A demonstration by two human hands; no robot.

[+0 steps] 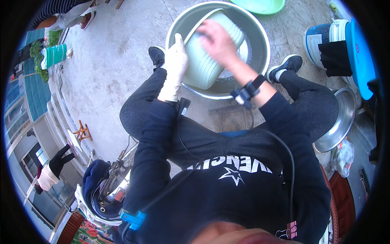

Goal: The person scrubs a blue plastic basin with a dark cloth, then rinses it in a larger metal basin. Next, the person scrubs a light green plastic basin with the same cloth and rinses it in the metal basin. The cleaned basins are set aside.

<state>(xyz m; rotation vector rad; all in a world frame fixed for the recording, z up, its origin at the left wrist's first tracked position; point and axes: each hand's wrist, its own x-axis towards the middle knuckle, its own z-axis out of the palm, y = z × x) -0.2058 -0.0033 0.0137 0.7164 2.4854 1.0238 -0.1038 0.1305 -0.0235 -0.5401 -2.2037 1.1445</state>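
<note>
A pale green ribbed plastic bucket (205,67) lies tilted on its side in a large round metal basin (260,38) on the concrete ground in front of me. My left hand (175,61), in a white glove, presses flat against the bucket's left side and steadies it. My right hand (217,40) is bare and blurred, resting on top of the bucket's upper wall. I cannot tell if it holds a cloth or sponge. A black strap sits on my right wrist. My knees and black shoes flank the basin.
A second metal basin (341,122) lies at my right knee. A blue-and-white drum (325,40) with a blue lid stands at the right. A green tub (262,6) lies beyond the basin. A small green bucket (55,55) and another person's legs are at far left.
</note>
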